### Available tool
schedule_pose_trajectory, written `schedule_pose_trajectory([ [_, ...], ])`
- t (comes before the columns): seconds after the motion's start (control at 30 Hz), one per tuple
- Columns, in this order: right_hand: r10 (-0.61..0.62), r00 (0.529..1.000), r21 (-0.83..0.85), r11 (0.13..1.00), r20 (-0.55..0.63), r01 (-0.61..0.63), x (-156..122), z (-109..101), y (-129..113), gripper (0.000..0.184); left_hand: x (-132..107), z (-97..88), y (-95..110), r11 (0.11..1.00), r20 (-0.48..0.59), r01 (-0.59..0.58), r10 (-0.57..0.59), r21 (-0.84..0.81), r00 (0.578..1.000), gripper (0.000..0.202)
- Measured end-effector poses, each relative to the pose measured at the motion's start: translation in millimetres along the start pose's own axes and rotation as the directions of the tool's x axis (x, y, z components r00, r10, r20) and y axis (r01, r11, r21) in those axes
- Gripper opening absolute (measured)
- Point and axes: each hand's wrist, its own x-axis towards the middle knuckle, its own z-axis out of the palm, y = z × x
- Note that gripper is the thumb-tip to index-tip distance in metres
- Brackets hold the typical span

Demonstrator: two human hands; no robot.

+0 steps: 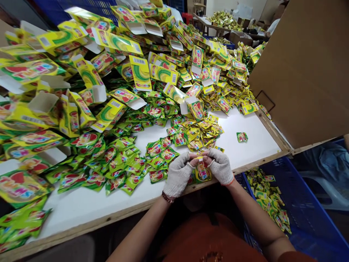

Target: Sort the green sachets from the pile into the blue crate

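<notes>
Close to the table's front edge, a small candy box [203,172] with a yellow top is held between both hands. My left hand [178,174], in a white knit glove with bare fingertips, pinches its upper left side. Gloved the same way, my right hand [220,167] grips the upper right side, thumb at the top flap. Just beyond the hands lie yellow candy sachets [200,131] in a small heap. Green sachets [160,154] are gathered left of my left hand. The box's contents are hidden.
Many yellow-green cardboard boxes [140,72] pile high across the back and left. A single sachet [242,137] lies on the white tabletop [256,153]. A cardboard panel [305,72] stands at right. Below it, a blue crate [308,203] holds packed boxes.
</notes>
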Motion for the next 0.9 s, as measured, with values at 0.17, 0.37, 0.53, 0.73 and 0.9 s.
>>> schedule_pose_trajectory([
  [0.17, 0.125, 0.992, -0.002, 0.992, -0.006, -0.125, 4, -1, -9, 0.023, -18, 15.9, -5, 0.958, 0.022, 0.095, -0.093, -0.271, 0.995, 0.044],
  [0.37, 0.074, 0.993, -0.037, 0.997, 0.097, -0.071, 12, -14, -21, 0.018, -19, 17.1, -9, 0.936, 0.103, 0.143, -0.115, -0.323, 0.988, 0.059],
  [0.53, -0.127, 0.959, -0.074, 0.986, 0.253, 0.15, 14, -33, -21, 0.014, -16, 14.3, -7, 0.977, 0.12, 0.064, -0.04, -0.204, 0.992, 0.059],
  [0.73, -0.202, 0.925, -0.016, 0.976, 0.322, 0.219, 7, -42, -9, 0.017, -17, 12.5, -14, 0.984, 0.072, -0.17, 0.174, -0.051, 0.982, 0.024],
  [0.9, 0.017, 0.977, 0.063, 0.997, 0.215, -0.031, -13, -25, -1, 0.018, -17, 9.3, -9, 0.981, 0.082, -0.194, 0.192, 0.017, 0.978, 0.019],
])
